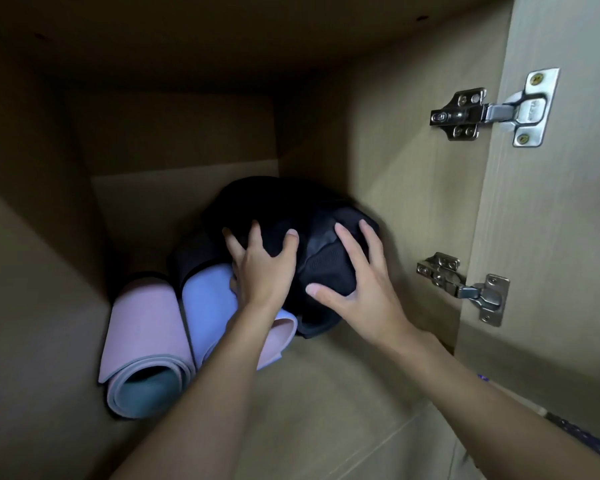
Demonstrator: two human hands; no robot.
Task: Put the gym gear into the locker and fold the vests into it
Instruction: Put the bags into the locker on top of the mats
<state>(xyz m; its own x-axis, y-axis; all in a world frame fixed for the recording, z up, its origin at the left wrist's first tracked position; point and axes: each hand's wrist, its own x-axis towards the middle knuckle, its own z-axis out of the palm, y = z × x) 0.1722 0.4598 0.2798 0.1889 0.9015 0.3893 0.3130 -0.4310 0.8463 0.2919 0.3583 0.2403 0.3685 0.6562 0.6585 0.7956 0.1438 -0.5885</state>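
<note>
Partly done, on the evidence. Nearest the camera, both bare forearms reach in over the locker floor (326, 393), and the door (551, 237) stands open at right on two hinges (492, 109).

Stowed: a pink mat (142, 327) and a blue mat (208, 306), both rolled, lying side by side and touching along the left of the floor, open ends toward the camera.

In hand: a black bundle (284, 209), sitting right of the blue mat and partly on it, toward the back right corner. The left hand (262, 268) grips it with fingers spread and bent into the cloth. The right hand (357, 285) lies wide on its near side, fingers nearly straight, pressing.

Finding: I cannot tell whether the bundle is a bag or vests; it reads as bunched rather than folded flat. No neatly folded vest is visible inside. Judged outstanding: seating the bundle, then folding and placing the vests. Anything outside the locker is out of view.
</note>
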